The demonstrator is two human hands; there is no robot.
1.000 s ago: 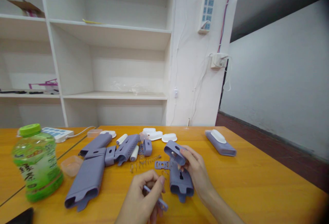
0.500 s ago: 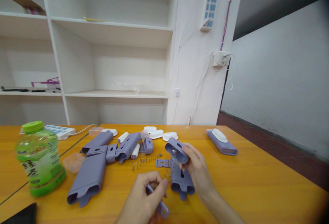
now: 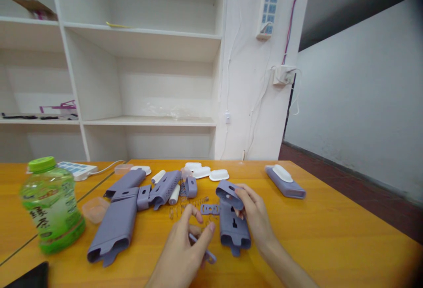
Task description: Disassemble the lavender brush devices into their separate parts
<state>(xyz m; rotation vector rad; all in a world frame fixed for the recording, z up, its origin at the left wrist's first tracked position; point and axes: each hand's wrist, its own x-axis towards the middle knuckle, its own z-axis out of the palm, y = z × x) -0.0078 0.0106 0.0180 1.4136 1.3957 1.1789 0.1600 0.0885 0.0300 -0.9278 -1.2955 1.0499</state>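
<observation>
My right hand grips a lavender plastic housing standing on the orange table, fingers curled round its hinged top flap. My left hand sits just left of it, thumb and fingers pinching a small lavender strip-shaped part, index finger lifted. A small flat lavender plate and several metal springs lie just beyond the left hand.
Lavender shells and smaller parts lie at left, white caps at the back, an assembled unit at right. A green bottle, a small tub, a power strip and a dark phone are at far left.
My left hand has moved a little forward and loosened, its index finger lifting off the strip part. The right hand and housing stay almost still.
</observation>
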